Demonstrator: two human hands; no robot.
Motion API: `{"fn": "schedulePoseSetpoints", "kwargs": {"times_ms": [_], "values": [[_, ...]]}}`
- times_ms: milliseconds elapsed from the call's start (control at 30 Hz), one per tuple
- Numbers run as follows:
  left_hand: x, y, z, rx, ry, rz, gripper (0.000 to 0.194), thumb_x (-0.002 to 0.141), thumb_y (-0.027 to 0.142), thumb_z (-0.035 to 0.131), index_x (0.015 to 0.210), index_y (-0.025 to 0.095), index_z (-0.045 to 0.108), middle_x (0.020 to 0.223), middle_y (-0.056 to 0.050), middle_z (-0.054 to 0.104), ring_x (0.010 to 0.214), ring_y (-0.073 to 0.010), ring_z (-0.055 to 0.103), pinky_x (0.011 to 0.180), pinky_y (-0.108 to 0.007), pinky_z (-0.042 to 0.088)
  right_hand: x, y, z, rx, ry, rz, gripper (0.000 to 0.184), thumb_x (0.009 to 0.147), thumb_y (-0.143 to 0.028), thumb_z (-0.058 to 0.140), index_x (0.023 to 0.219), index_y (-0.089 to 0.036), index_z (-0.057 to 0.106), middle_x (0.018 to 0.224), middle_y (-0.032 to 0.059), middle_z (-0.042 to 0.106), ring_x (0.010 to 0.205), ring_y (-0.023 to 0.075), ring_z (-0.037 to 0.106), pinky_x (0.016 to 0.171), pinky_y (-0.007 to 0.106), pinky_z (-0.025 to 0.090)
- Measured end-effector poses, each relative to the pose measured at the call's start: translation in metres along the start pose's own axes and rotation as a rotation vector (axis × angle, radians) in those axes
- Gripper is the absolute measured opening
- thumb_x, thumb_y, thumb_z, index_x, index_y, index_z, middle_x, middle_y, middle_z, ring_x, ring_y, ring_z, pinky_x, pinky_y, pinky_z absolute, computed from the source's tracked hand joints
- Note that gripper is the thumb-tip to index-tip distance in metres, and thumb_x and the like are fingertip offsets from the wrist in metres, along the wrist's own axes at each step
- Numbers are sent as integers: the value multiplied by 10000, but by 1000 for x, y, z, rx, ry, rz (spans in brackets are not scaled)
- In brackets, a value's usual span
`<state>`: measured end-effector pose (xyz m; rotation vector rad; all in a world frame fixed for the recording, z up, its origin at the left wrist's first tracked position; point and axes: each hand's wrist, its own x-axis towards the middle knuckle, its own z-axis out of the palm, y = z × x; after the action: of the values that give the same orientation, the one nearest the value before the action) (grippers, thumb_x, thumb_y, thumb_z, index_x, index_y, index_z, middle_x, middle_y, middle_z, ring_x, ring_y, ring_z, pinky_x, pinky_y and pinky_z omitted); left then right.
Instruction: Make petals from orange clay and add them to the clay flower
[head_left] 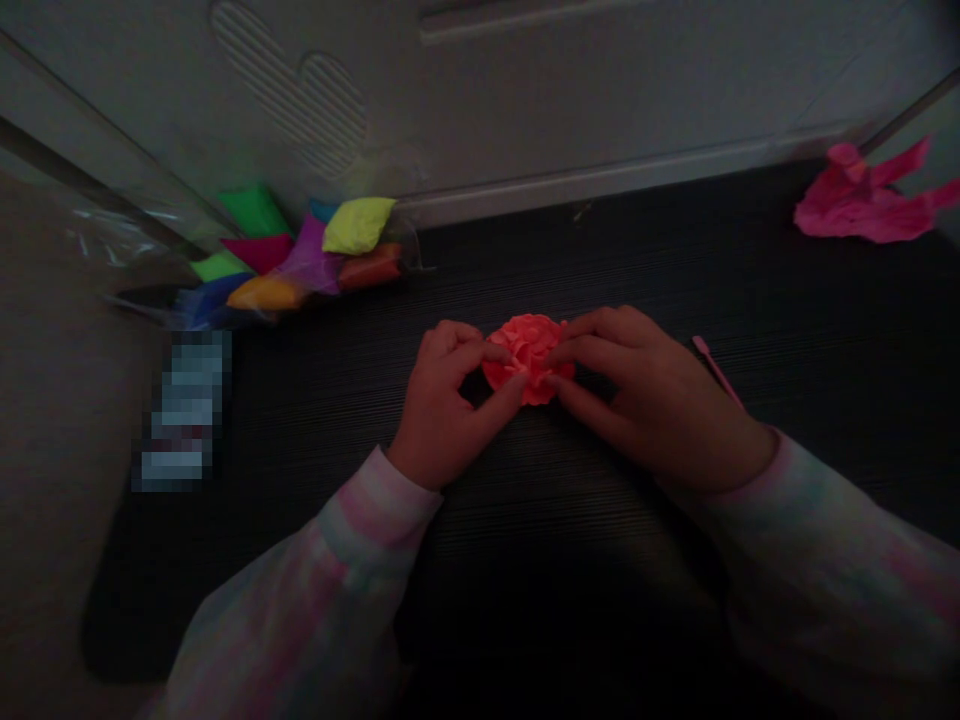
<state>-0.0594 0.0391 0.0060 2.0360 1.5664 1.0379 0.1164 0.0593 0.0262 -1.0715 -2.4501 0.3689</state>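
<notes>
Between bagged packets [309, 250] and a pink stick [718, 370], left hand [450, 400] and right hand [656, 395] pinch 1 ruffled flower [531, 340].

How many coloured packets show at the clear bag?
9: green, teal and yellow behind; crimson, purple and red-brown amid; light green, blue and orange in front. More may be hidden beneath.

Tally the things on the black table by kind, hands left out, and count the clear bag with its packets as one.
Flower: 1
Clear bag: 1
Pink stick: 1
Crumpled pink piece: 1
Pixelated item: 1
Total: 5
Left out: a speck at the back, too small to name.
</notes>
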Motion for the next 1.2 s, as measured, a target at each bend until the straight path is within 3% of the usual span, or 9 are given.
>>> {"fn": "schedulePoseSetpoints", "kwargs": {"times_ms": [200,400,700,967,1100,1200], "values": [[2,-3,-3,-60,56,-96,63,690,194,608,751,204,596,793,-3,467,754,-146,481,658,-309,424,0,-5,-5,59,33,69,115,778,-183,500,836,-159,596,862,55,647,827,195,571,731,331,450],[0,-2,-1,24,24,15,95,680,228,621,763,185,606,793,-13,467,789,-161,476,719,-339,415,0,-6,-5,95,90,113,150,773,-179,518,901,-166,596,862,27,661,766,162,602,665,277,464],[0,-1,-2,210,-50,162,110,681,277,614,744,186,615,853,-39,499,826,-182,453,741,-359,383,2,-6,-4,74,61,106,145,777,-193,522,899,-175,598,856,24,668,720,154,607,651,276,463],[-1,-1,-3,244,-55,200,121,690,284,595,761,187,612,851,-44,508,821,-188,462,738,-362,375,0,-5,-2,27,3,17,143,772,-181,515,890,-170,595,828,33,665,751,175,598,677,300,441],[-1,1,-4,221,-59,195,143,681,254,590,794,169,611,860,-52,502,830,-189,465,742,-359,382,0,-6,-3,11,33,27,206,770,-173,514,969,-167,568,846,31,657,738,164,596,667,283,443],[0,1,-4,214,-65,175,126,684,238,585,788,171,610,853,-48,503,828,-188,466,744,-360,386,0,-6,-4,23,19,34,158,767,-174,508,907,-176,580,805,22,652,719,163,593,657,284,445]]}}
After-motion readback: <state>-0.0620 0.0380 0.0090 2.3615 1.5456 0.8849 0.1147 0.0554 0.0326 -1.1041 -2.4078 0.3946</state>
